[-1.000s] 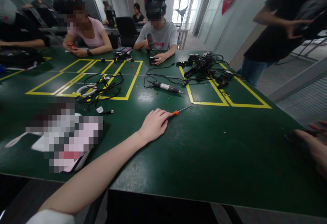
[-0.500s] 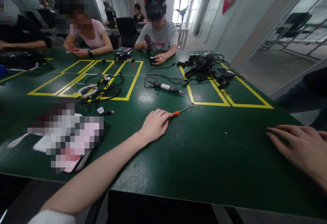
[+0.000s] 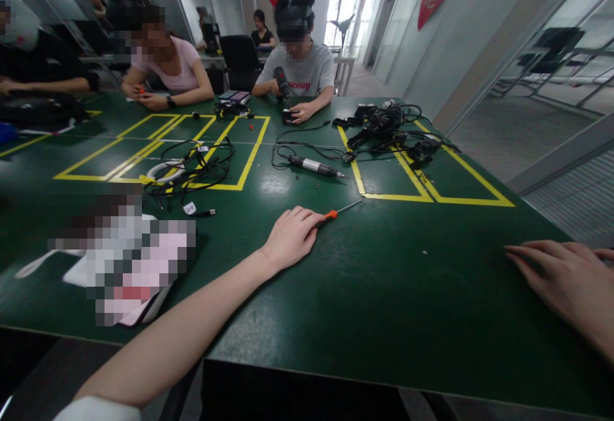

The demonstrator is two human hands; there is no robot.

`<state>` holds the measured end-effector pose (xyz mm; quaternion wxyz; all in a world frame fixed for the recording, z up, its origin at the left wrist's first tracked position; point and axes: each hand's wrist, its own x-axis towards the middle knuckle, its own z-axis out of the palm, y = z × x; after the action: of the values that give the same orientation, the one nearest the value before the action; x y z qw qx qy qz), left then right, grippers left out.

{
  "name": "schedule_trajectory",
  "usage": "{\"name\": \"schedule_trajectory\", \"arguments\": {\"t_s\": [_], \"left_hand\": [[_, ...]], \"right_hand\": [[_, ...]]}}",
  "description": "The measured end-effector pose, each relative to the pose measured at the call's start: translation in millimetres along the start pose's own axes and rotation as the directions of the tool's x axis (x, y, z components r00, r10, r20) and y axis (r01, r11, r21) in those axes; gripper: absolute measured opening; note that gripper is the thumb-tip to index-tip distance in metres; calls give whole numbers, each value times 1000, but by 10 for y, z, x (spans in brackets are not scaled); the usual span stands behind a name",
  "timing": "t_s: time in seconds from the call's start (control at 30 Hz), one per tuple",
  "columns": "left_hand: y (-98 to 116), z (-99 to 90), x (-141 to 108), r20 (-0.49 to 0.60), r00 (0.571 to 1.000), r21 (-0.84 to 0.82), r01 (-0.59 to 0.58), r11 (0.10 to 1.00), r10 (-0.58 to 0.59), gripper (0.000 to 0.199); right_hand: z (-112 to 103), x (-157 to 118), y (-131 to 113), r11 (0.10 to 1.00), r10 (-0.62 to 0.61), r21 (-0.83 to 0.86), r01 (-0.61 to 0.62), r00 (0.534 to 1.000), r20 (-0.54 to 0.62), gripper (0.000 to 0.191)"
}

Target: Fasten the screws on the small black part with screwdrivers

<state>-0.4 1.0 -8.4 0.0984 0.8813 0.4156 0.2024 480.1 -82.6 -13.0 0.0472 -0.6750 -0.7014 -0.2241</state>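
Observation:
My left hand (image 3: pixel 291 239) rests on the green table (image 3: pixel 374 318), its fingers closed over the handle of a screwdriver (image 3: pixel 332 214). The orange collar and thin metal shaft stick out to the right, the tip near a yellow tape line; most of the handle is hidden under my palm. At the right edge my right hand (image 3: pixel 570 280) lies low over the table, fingers stretched out and holding nothing; part of it is cut off by the frame. Beyond my left hand lies an electric screwdriver (image 3: pixel 314 166) with a black cord.
Black cables (image 3: pixel 384 127) are heaped at the back right, with another cable tangle (image 3: pixel 192 165) on the left. Blurred phone-like items (image 3: pixel 144 274) lie by my left forearm. Across the table a co-worker (image 3: pixel 297 69) holds a power drill (image 3: pixel 282 82); other people sit to the left.
My right hand has shifted slightly right, and its fingers are closer together. My left hand and the screwdriver stay in place. A dark-clothed figure at the right edge has left the view.

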Motion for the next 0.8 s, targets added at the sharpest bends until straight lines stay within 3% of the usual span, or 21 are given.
{"name": "schedule_trajectory", "arguments": {"t_s": [0.27,0.37,0.43,0.53,0.73,0.8], "left_hand": [[-1,-5,-2,-4,1000,-1,-1,1000,1,35],[-1,-5,0,1,1000,5,-2,1000,2,36],[-2,-4,2,5,1000,9,-3,1000,3,35],[-3,1,6,3,1000,13,-4,1000,4,34],[5,-1,3,1,1000,14,-5,1000,5,35],[7,-4,1,2,1000,11,1,1000,-1,35]], "right_hand": [[-142,57,-210,991,82,109,-81,997,-4,32],[-274,95,-308,954,211,209,-214,977,39,27],[-361,108,-371,887,356,271,-374,927,114,26],[-485,110,-474,718,542,405,-566,820,185,29],[-687,159,-745,252,731,690,-678,601,323,36],[-728,183,-800,185,744,711,-678,570,349,36]]}}
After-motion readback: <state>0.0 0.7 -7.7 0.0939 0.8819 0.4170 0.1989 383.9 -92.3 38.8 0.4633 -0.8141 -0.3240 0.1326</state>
